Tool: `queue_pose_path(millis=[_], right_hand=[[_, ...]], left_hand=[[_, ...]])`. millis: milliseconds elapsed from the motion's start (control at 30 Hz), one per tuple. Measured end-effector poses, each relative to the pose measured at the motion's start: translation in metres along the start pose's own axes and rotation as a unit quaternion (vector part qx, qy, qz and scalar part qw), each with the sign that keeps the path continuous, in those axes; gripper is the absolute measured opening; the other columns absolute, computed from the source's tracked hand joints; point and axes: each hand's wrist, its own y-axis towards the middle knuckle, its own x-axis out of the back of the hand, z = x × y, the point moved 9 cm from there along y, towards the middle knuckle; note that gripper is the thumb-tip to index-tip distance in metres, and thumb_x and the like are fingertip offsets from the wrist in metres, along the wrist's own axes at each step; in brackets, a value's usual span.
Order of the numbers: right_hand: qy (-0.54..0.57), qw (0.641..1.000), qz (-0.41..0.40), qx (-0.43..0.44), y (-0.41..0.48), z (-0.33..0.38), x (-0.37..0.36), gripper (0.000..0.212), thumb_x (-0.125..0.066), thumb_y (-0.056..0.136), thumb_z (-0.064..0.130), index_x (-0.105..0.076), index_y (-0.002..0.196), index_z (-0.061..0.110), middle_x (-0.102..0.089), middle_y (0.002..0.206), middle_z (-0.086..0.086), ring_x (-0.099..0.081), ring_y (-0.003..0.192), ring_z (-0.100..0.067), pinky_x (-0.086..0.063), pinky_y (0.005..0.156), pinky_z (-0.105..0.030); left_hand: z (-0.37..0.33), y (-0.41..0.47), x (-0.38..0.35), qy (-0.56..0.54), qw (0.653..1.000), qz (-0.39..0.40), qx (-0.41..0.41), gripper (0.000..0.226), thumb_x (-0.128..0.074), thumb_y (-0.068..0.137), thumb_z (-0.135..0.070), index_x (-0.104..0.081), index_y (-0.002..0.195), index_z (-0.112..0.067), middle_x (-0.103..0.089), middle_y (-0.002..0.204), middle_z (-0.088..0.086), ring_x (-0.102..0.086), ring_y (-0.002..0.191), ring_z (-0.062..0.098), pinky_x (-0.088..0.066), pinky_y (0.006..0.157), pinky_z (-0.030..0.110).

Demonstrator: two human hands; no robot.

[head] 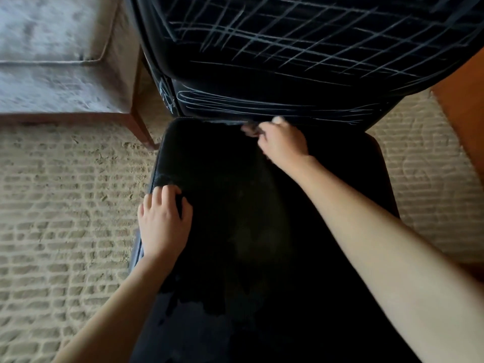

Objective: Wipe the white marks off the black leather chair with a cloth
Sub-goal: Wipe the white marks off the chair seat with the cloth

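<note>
While the left hand (163,221) is lying on the left edge of the seat (235,231), fingers loosely bent on the leather and thumb spread inward, holding nothing, the right hand (284,142) is reaching across to the back of the seat, where it is meeting the backrest (340,72); the two hands are working well apart, one near the front left, the other at the rear crease. The right hand's fingers are curling round a small greyish cloth (248,130), which is showing only as a blur just left of the knuckles, so how it is folded cannot be told. The black leather chair (262,82) is filling the middle of the view, seen from above; white marks (301,40) are crossing the backrest in a rough grid, and more are running as long sideways strokes along the lower band just above the cloth. Beige woven carpet (65,205) is lying under the chair; a grey upholstered seat (52,61) with a wooden leg (142,129) is standing at upper left; an orange-brown wooden panel (463,113) is showing at the right edge.
</note>
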Motion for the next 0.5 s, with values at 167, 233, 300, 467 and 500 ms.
queue_pose_path(millis=[167, 233, 300, 467, 500], right_hand=[[-0.018, 0.987, -0.04, -0.153, 0.009, -0.048, 0.012, 0.023, -0.05, 0.09, 0.014, -0.066, 0.106, 0.008, -0.061, 0.115, -0.013, -0.06, 0.104, -0.033, -0.047, 0.08, -0.034], [-0.003, 0.99, -0.036, -0.135, 0.014, -0.016, 0.005, 0.024, -0.05, 0.092, 0.014, -0.064, 0.111, 0.008, -0.057, 0.122, -0.012, -0.059, 0.108, -0.032, -0.047, 0.083, -0.034], [0.033, 0.993, -0.029, -0.11, 0.023, 0.016, -0.003, 0.024, -0.048, 0.094, 0.016, -0.064, 0.113, 0.01, -0.054, 0.126, -0.01, -0.058, 0.109, -0.03, -0.045, 0.08, -0.033], [0.035, 0.999, 0.005, -0.012, 0.021, 0.048, -0.013, 0.017, -0.046, 0.094, 0.018, -0.061, 0.1, 0.013, -0.049, 0.119, -0.008, -0.059, 0.093, -0.031, -0.035, 0.066, -0.031], [0.014, 1.0, -0.006, -0.022, 0.018, 0.037, -0.009, 0.018, -0.047, 0.094, 0.02, -0.062, 0.102, 0.014, -0.05, 0.119, -0.009, -0.06, 0.094, -0.032, -0.038, 0.068, -0.032]], left_hand=[[0.002, -0.002, 0.0, -0.019, 1.0, -0.012, -0.002, 0.025, -0.039, 0.087, -0.026, -0.054, 0.099, -0.01, -0.056, 0.095, 0.009, -0.05, 0.089, 0.03, -0.039, 0.079, 0.041], [0.002, -0.003, 0.0, -0.018, 1.0, -0.017, 0.001, 0.028, -0.035, 0.086, -0.028, -0.054, 0.098, -0.01, -0.055, 0.094, 0.008, -0.049, 0.089, 0.029, -0.039, 0.079, 0.041], [0.003, -0.004, 0.001, -0.017, 1.0, -0.025, 0.003, 0.028, -0.035, 0.086, -0.027, -0.054, 0.098, -0.01, -0.056, 0.094, 0.008, -0.049, 0.089, 0.029, -0.038, 0.079, 0.04], [0.004, -0.005, 0.001, -0.032, 0.999, -0.035, -0.003, 0.028, -0.035, 0.086, -0.025, -0.055, 0.098, -0.009, -0.056, 0.093, 0.008, -0.048, 0.088, 0.027, -0.033, 0.079, 0.035], [0.005, -0.005, 0.001, -0.036, 0.999, -0.036, -0.003, 0.028, -0.035, 0.086, -0.025, -0.055, 0.098, -0.009, -0.056, 0.093, 0.007, -0.048, 0.088, 0.027, -0.033, 0.079, 0.034]])
